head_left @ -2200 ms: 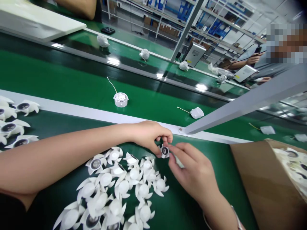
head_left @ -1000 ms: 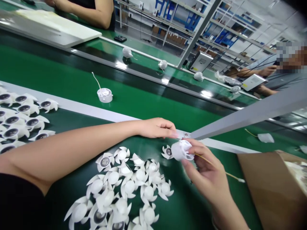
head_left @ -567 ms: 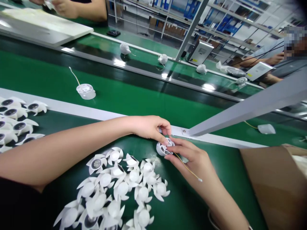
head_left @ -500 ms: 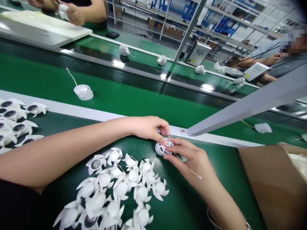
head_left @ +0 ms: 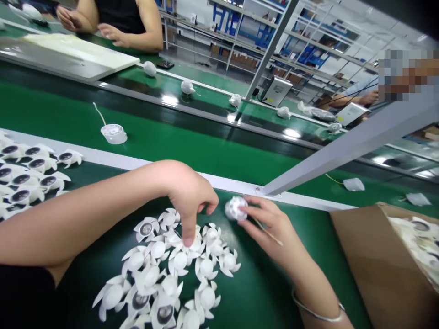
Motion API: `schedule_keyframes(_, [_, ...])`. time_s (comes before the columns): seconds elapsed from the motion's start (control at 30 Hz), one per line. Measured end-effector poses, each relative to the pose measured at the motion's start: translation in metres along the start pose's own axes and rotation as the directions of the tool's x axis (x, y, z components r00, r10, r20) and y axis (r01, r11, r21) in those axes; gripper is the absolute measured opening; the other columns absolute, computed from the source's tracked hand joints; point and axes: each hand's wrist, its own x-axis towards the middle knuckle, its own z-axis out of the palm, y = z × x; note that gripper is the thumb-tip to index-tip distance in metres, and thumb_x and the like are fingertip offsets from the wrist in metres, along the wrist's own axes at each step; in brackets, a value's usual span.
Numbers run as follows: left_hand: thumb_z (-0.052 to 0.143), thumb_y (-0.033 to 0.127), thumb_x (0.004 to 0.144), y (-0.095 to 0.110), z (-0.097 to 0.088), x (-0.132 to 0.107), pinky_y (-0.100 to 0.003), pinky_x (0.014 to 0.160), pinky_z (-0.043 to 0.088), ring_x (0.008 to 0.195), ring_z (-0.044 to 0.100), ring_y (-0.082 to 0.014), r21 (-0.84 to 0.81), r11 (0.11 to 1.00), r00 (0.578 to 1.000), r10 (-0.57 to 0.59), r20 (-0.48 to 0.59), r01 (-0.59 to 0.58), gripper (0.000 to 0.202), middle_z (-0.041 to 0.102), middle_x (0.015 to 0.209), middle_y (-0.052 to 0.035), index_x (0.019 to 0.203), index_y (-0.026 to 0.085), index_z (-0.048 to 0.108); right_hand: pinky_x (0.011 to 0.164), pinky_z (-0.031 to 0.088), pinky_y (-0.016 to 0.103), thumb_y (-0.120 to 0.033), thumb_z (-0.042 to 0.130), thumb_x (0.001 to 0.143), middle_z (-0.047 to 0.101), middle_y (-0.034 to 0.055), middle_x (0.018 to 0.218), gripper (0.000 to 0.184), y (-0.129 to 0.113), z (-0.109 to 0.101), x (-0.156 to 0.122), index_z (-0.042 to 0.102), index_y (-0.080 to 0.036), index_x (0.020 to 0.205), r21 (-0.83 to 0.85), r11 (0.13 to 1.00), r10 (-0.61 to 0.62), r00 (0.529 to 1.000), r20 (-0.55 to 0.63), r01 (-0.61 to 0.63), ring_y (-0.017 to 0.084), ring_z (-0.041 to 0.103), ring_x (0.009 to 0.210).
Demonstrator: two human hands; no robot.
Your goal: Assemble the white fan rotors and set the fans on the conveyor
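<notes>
My right hand (head_left: 274, 224) grips a small round white fan housing (head_left: 236, 209) by its rim, with fingertips and thumb. A thin yellowish wire (head_left: 269, 231) runs from the housing across my fingers. Over a pile of white fan blades (head_left: 178, 261) hovers my left hand (head_left: 192, 194), thumb pointing down and fingers bent, apart from the thumb. The thumb tip overlaps one blade wheel; whether it touches is hard to tell. Most wheels in the pile lie hub up, while several show a dark round underside.
More fan blades (head_left: 24, 178) lie in rows at the left. A cardboard box (head_left: 370, 256) with white parts stands at the right. Beyond the white rail, fan housings (head_left: 114, 134) with wires sit on the green belt (head_left: 171, 146). A slanted metal post (head_left: 329, 146) rises ahead. Co-workers are across.
My left hand has left the housing and moved left and down to the blade pile. My right hand keeps the housing in nearly the same place. The co-worker's hands opposite have come apart.
</notes>
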Motion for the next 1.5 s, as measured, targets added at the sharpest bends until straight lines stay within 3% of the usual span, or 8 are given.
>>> schedule_keyframes(0.17, [0.085,0.024,0.045,0.008,0.013,-0.003,-0.025,0.043,0.025,0.043,0.046,-0.0110,0.038,0.999,0.993,-0.003,-0.117,0.008,0.025,0.061,0.059,0.0042,0.065,0.025,0.071,0.087,0.054,0.043,-0.034,0.063,0.091,0.059,0.0173,0.117,0.044,-0.003,-0.013,-0.002,0.058,-0.012,0.129,-0.186,0.949,0.184,0.925,-0.332,-0.256,0.027,0.060,0.104])
schedule_keyframes(0.27, [0.075,0.021,0.053,0.005,0.013,-0.001,-0.027,0.043,0.025,0.042,0.046,-0.0123,0.000,1.000,0.996,-0.010,-0.091,0.010,0.011,0.064,0.059,0.0023,0.064,0.025,0.073,0.062,0.049,0.028,-0.025,0.058,0.091,0.063,0.0037,0.085,0.012,-0.008,-0.033,-0.010,0.069,-0.021,0.094,-0.074,0.962,0.268,0.962,0.057,-0.263,0.015,0.059,0.070])
schedule_keyframes(0.33, [0.071,0.021,0.057,0.003,0.009,0.000,-0.028,0.044,0.026,0.043,0.047,-0.0133,-0.009,1.000,0.994,-0.015,-0.104,0.014,0.011,0.067,0.062,0.0009,0.066,0.025,0.074,0.057,0.045,0.024,-0.015,0.057,0.087,0.063,-0.0004,0.076,0.016,-0.012,-0.041,-0.017,0.069,-0.023,0.080,0.002,0.964,0.245,0.888,0.390,-0.267,0.012,0.058,0.064])
schedule_keyframes(0.47, [0.066,0.018,0.065,-0.002,0.003,0.008,-0.028,0.051,0.033,0.053,0.054,-0.0145,0.041,0.990,0.968,0.143,-0.207,-0.138,0.017,0.070,0.070,0.0008,0.076,0.026,0.077,0.059,0.043,0.024,-0.005,0.053,0.080,0.064,-0.0024,0.071,0.025,-0.017,-0.041,-0.025,0.067,-0.022,0.069,-0.040,0.961,0.248,0.792,0.558,-0.273,0.011,0.058,0.063])
schedule_keyframes(0.73, [0.061,0.014,0.085,-0.014,0.022,0.053,-0.027,0.076,0.044,0.101,0.065,-0.0203,0.261,0.862,0.781,0.505,-0.368,-0.434,0.028,0.072,0.110,-0.0026,0.106,0.026,0.075,0.057,0.038,0.023,-0.002,0.053,0.076,0.062,-0.0030,0.067,0.027,-0.025,-0.033,-0.028,0.060,-0.021,0.059,-0.169,0.955,0.297,0.782,0.548,-0.244,0.010,0.055,0.060])
schedule_keyframes(1.17, [0.069,0.022,0.086,-0.026,0.029,0.060,-0.029,0.091,0.047,0.105,0.065,-0.0204,0.079,0.846,0.786,0.521,-0.333,-0.527,0.031,0.069,0.123,-0.0060,0.117,0.024,0.074,0.049,0.022,0.029,-0.003,0.058,0.067,0.060,0.0033,0.060,0.018,-0.036,-0.004,-0.040,0.056,-0.018,0.057,-0.595,0.804,0.253,0.908,0.334,-0.005,0.013,0.051,0.047])
schedule_keyframes(1.3, [0.080,0.022,0.075,-0.025,0.036,0.069,-0.030,0.094,0.043,0.117,0.059,-0.0221,-0.010,0.864,0.798,0.460,-0.390,-0.503,0.060,0.071,0.121,-0.0028,0.132,0.029,0.061,0.052,0.030,0.027,-0.009,0.056,0.077,0.060,0.0023,0.069,0.014,-0.028,-0.011,-0.025,0.056,-0.019,0.067,-0.469,0.869,0.287,0.933,0.219,-0.157,0.014,0.054,0.055])
schedule_keyframes(1.5, [0.082,0.020,0.070,-0.019,0.041,0.073,-0.032,0.096,0.039,0.118,0.060,-0.0222,-0.128,0.869,0.837,0.405,-0.368,-0.477,0.082,0.072,0.118,0.0013,0.141,0.032,0.043,0.058,0.042,0.023,-0.014,0.052,0.084,0.057,0.0001,0.075,0.010,-0.024,-0.005,0.002,0.058,-0.020,0.078,0.142,0.954,0.258,0.964,0.065,-0.265,0.012,0.054,0.065])
